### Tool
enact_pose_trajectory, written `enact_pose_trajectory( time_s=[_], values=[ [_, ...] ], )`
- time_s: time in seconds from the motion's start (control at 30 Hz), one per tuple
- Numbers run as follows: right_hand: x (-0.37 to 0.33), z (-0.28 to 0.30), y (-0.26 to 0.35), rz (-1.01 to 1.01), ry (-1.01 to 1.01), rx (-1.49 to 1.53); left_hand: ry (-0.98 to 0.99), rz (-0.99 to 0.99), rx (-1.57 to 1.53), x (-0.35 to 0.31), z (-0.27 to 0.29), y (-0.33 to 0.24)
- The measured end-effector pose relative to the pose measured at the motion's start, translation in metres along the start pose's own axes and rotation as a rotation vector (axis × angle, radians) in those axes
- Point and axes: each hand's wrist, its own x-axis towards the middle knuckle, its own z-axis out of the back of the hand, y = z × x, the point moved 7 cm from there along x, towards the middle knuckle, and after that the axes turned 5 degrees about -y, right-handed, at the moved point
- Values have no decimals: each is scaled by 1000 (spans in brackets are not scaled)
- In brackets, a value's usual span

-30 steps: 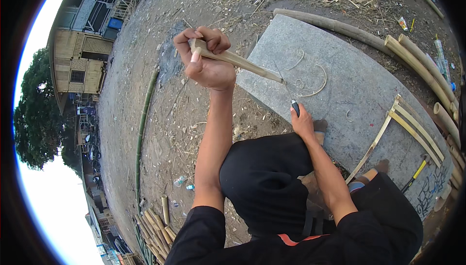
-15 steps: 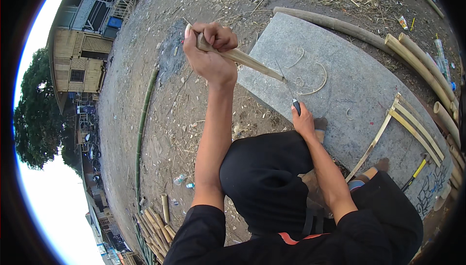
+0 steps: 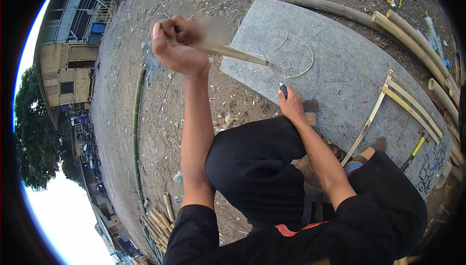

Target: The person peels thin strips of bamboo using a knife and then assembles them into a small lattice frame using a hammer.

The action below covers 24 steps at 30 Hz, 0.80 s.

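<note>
My left hand (image 3: 179, 46) is closed around a pale bamboo strip (image 3: 240, 56), which slants down to the right over a grey stone slab (image 3: 335, 41). A blurred oval patch hides part of the strip beside my fingers. In my right hand (image 3: 292, 104), resting by my knee, is a knife (image 3: 283, 89) with a dark handle. Its thin blade points up and away, crossing the strip's far end. Curled bamboo shavings (image 3: 306, 63) lie on the slab beyond the blade.
A joined set of bamboo strips (image 3: 412, 104) and a yellow-handled hammer (image 3: 413, 154) lie on the slab to the right. Bamboo poles (image 3: 412, 46) line its far side. At left stretch a long green pole (image 3: 137, 129) and a pile of cut bamboo (image 3: 158, 223).
The view has shifted, so the slab sits further left and higher. My left hand has moved left relative to the knife, and the strip lies at a flatter slant.
</note>
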Motion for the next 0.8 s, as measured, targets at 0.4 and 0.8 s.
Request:
enact_pose_trajectory(
  time_s=[0.4, 0.8],
  values=[
    [2, 17, 19, 24, 95, 119, -37, 36, 44, 7, -2, 2],
    [-3, 16, 4, -30, 120, 83, -185, -71, 143, 9, 12, 0]
  ],
)
